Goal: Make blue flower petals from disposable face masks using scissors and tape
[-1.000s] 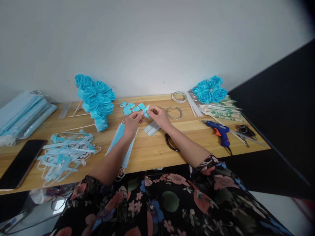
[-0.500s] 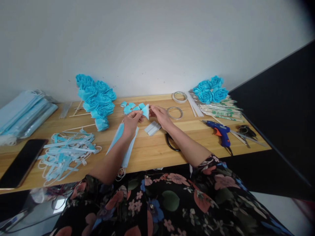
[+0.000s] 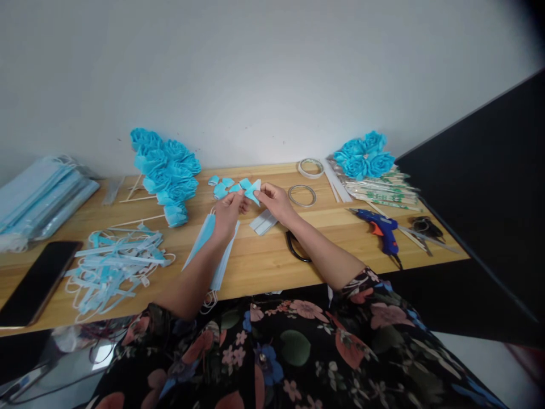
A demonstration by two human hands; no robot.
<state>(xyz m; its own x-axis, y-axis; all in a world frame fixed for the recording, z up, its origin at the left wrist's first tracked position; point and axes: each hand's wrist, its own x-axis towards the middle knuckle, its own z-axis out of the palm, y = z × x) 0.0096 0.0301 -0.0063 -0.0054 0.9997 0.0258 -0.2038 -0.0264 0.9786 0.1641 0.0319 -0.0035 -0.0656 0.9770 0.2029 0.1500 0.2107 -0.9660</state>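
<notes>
A small light-blue piece of mask fabric [image 3: 254, 191] is held up between my two hands. My left hand [image 3: 229, 211] pinches its lower left side. On its right edge, the thumb and fingers of my right hand [image 3: 275, 200] are closed. Just behind lie several folded blue pieces [image 3: 222, 187] on the table. Below my right hand rests a pale grey-white stack of cut pieces [image 3: 264, 222]. Under my left wrist and forearm, partly hidden, lie blue face masks [image 3: 221, 267]. The black loop of a handle [image 3: 295, 248] shows beneath my right forearm.
Blue fabric flowers [image 3: 166, 170] and a heap of cut strips and ear loops [image 3: 119, 267] are at left, with a phone [image 3: 38, 284] and packed masks [image 3: 42, 193]. Right are tape rolls [image 3: 302, 195], more flowers [image 3: 365, 159] on wrapped sticks [image 3: 387, 192], and a glue gun [image 3: 380, 228].
My right hand has shifted slightly left and its thumb now presses on the fabric piece. The piece has turned and its shape looks different. My left hand keeps its pinch.
</notes>
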